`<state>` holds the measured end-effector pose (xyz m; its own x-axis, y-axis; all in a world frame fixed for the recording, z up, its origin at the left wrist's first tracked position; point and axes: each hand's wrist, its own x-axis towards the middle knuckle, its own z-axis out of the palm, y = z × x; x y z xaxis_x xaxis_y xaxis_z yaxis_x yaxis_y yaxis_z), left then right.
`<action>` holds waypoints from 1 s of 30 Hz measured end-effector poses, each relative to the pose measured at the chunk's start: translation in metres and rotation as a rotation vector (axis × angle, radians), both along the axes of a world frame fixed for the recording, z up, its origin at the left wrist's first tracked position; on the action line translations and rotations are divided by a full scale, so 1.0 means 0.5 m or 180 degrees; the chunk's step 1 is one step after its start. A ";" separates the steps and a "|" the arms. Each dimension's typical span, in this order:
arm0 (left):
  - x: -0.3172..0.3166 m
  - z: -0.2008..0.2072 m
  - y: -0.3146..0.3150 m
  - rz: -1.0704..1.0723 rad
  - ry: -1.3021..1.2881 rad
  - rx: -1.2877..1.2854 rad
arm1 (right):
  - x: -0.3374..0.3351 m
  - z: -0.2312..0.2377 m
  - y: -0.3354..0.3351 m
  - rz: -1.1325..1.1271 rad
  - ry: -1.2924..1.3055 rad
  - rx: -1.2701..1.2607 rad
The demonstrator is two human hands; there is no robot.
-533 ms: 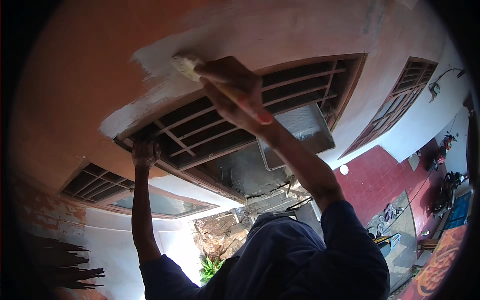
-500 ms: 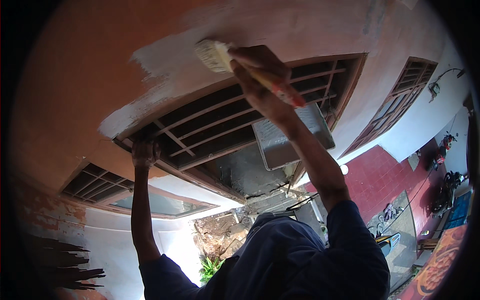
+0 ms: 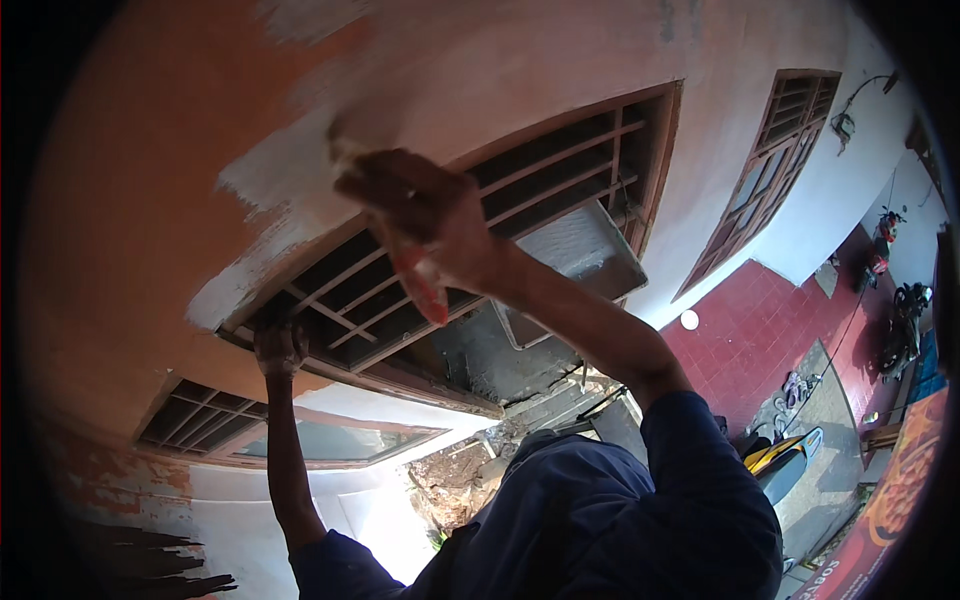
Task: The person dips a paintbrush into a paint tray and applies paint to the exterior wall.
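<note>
My right hand [image 3: 440, 215] is closed around a paintbrush [image 3: 425, 290] whose handle ends in red. Its bristles, partly hidden by the fingers and blurred, are against the orange wall [image 3: 150, 190] above the barred window. A patch of whitish paint [image 3: 262, 180] with ragged edges spreads over the wall there. My left hand [image 3: 281, 348] grips the brown window frame [image 3: 400, 378] at its left corner, fingers curled over the wood. A paint tray [image 3: 575, 250] with pale paint on its ribbed part rests by the window bars, below my right forearm.
A second window [image 3: 760, 180] is set in the wall to the right, and another [image 3: 300, 438] at lower left. Red tiles [image 3: 730, 325] cover the floor below. Shoes [image 3: 795, 388], a parked motorcycle [image 3: 908, 318] and a yellow-and-black object [image 3: 782, 455] stand at the right.
My right hand and the paintbrush have moved left along the wall, and the handle has swung to point downward. My left hand keeps its hold on the frame. The view has shifted slightly.
</note>
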<state>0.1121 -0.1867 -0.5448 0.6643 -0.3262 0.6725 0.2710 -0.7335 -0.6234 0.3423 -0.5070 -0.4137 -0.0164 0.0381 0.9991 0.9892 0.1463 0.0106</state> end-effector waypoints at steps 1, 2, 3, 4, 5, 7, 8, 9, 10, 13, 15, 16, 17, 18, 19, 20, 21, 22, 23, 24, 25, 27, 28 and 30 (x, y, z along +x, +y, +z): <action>-0.001 0.001 0.001 0.0048 0.0068 -0.0059 | 0.003 0.001 0.013 -0.0018 0.0118 0.0202; 0.000 0.000 0.001 0.0001 0.0090 -0.0050 | 0.015 0.002 0.010 0.0340 -0.0027 0.0160; -0.002 -0.001 0.001 0.0153 0.0116 -0.0092 | 0.034 0.005 -0.002 0.0638 -0.0143 -0.0151; -0.003 -0.004 0.001 0.0175 0.0071 -0.0051 | 0.080 0.012 -0.026 0.0602 -0.0003 0.0309; -0.003 -0.004 0.002 0.0156 0.0079 -0.0034 | 0.142 0.014 -0.073 0.0412 0.0244 0.0252; -0.002 -0.004 0.004 0.0208 0.0101 -0.0126 | 0.246 0.002 -0.185 0.0097 0.1151 0.0373; -0.001 -0.004 0.003 0.0099 0.0038 -0.0018 | 0.304 0.005 -0.240 -0.0035 0.0937 0.0612; 0.000 -0.003 0.002 0.0127 0.0051 -0.0103 | 0.352 0.003 -0.298 -0.0447 0.0978 0.0714; 0.001 0.000 0.000 0.0135 0.0044 -0.0056 | 0.400 0.006 -0.349 -0.0945 0.0889 0.0830; 0.001 0.004 -0.009 0.0191 0.0070 -0.0019 | 0.496 0.011 -0.457 -0.2231 0.0232 0.1287; 0.003 0.006 -0.011 0.0248 0.0057 -0.0016 | 0.518 0.007 -0.460 -0.2244 0.0737 0.1508; 0.004 0.006 -0.010 0.0231 0.0030 0.0029 | 0.516 0.000 -0.448 -0.2216 0.0503 0.1350; 0.003 0.005 -0.011 0.0202 0.0016 0.0067 | 0.507 -0.010 -0.424 -0.1887 0.0400 0.1258; 0.000 0.003 -0.011 0.0261 0.0033 0.0046 | 0.490 -0.022 -0.392 -0.1556 0.0315 0.1154; 0.001 0.002 -0.009 0.0263 0.0033 0.0030 | 0.463 -0.040 -0.361 -0.1758 0.0327 0.1033; 0.002 0.000 -0.006 0.0263 0.0020 0.0013 | 0.430 -0.058 -0.329 -0.1958 0.0323 0.0912; 0.002 -0.001 -0.004 0.0148 -0.0047 0.0061 | 0.397 -0.071 -0.299 -0.1741 0.0472 0.0935; 0.004 -0.003 -0.003 0.0277 -0.0014 -0.0003 | 0.359 -0.085 -0.272 -0.1509 0.0629 0.0946; 0.004 -0.003 -0.002 0.0200 -0.0015 -0.0012 | 0.321 -0.093 -0.250 -0.1491 0.0728 0.0831; 0.002 -0.002 0.000 0.0080 -0.0051 0.0036 | 0.282 -0.099 -0.226 -0.1447 0.0829 0.0721; 0.001 -0.002 0.000 0.0150 -0.0014 0.0003 | 0.243 -0.102 -0.201 -0.1327 0.0840 0.0698; 0.000 -0.002 0.001 0.0221 -0.0007 -0.0018 | 0.172 -0.102 -0.154 -0.1154 0.0880 0.0606; -0.002 -0.002 0.000 0.0205 -0.0039 -0.0001 | 0.141 -0.098 -0.129 -0.1041 0.0872 0.0569; -0.006 -0.004 0.001 0.0322 -0.0020 0.0040 | 0.085 -0.094 -0.082 -0.0823 0.0698 0.0535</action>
<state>0.1090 -0.1860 -0.5467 0.6900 -0.2662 0.6731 0.3471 -0.6943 -0.6304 0.3848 -0.5480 -0.4606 0.1872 -0.1517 0.9705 0.9747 -0.0943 -0.2027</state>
